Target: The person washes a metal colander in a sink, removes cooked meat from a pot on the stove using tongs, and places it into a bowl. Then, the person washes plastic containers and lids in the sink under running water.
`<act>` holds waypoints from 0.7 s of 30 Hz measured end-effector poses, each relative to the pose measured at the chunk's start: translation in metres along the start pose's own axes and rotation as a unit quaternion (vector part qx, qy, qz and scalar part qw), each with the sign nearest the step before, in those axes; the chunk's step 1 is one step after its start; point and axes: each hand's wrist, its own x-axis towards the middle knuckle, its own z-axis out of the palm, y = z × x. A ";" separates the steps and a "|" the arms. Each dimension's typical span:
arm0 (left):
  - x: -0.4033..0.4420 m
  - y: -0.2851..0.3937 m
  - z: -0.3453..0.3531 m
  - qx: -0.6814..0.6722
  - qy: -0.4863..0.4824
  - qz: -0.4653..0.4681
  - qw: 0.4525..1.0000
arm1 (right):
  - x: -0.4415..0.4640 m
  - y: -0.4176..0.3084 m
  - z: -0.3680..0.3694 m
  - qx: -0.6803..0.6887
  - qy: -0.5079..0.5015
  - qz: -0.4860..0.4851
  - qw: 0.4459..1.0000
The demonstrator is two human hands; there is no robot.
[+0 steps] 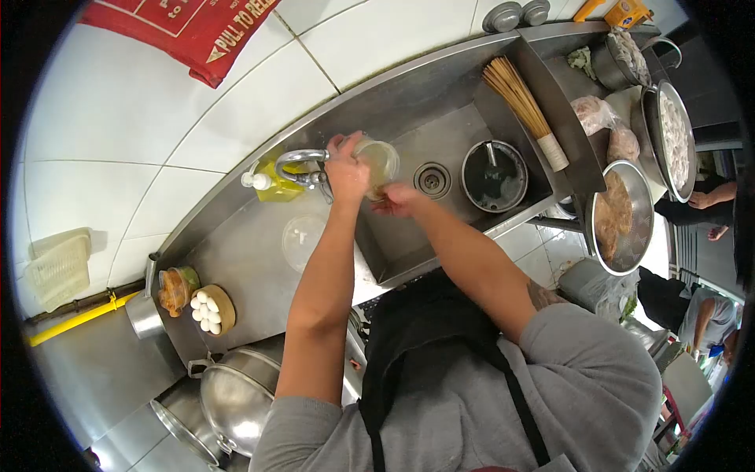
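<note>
Left hand [347, 169] is curling half-closed, gripping a clear round plastic tub [381, 159] | right hand [399, 200] is bending its fingers at the tub's edge, grip unclear | tub is hovering left of the round steel drain [432, 180] | thin brown wooden sticks [519, 98] are lying right of the drain

Pale translucent container [381, 160]; silvery sink [440, 140]; yellow soap bottle [277, 189]; black apron [421, 334]; grey shirt [456, 421].
</note>
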 end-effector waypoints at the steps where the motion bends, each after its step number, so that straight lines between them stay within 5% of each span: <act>1: 0.001 0.000 0.000 -0.031 0.007 -0.004 0.999 | -0.001 0.002 0.001 -0.010 -0.009 0.012 1.000; 3: 0.003 -0.005 0.001 0.062 -0.035 0.030 0.997 | -0.003 0.003 0.000 -0.030 -0.027 0.036 0.999; 5: 0.001 -0.008 0.004 0.108 -0.088 0.019 0.990 | -0.020 -0.027 -0.006 -0.240 0.103 -0.040 0.965; 9: -0.005 -0.018 0.021 0.120 -0.146 -0.076 0.979 | -0.030 -0.066 -0.023 -0.584 0.264 -0.239 0.730; 12: 0.001 -0.006 0.016 0.114 -0.171 -0.123 0.971 | -0.026 -0.058 -0.026 -0.422 0.180 -0.122 0.880; 13: 0.004 -0.001 0.013 0.108 -0.187 -0.136 0.967 | -0.021 -0.057 -0.032 -0.501 0.194 -0.174 0.826; 15: 0.009 -0.032 0.022 0.112 -0.272 -0.023 0.955 | -0.005 -0.051 -0.045 -0.639 0.213 -0.270 0.688; 16: 0.009 -0.046 0.024 0.115 -0.316 0.031 0.941 | -0.004 -0.056 -0.043 -0.669 0.185 -0.280 0.663; 19: 0.021 -0.035 0.016 0.075 -0.423 0.012 0.903 | -0.026 -0.090 -0.017 -0.745 0.108 -0.300 0.586; 21: 0.036 -0.009 0.010 0.103 -0.473 -0.174 0.858 | -0.043 -0.111 0.015 -0.780 0.069 -0.299 0.545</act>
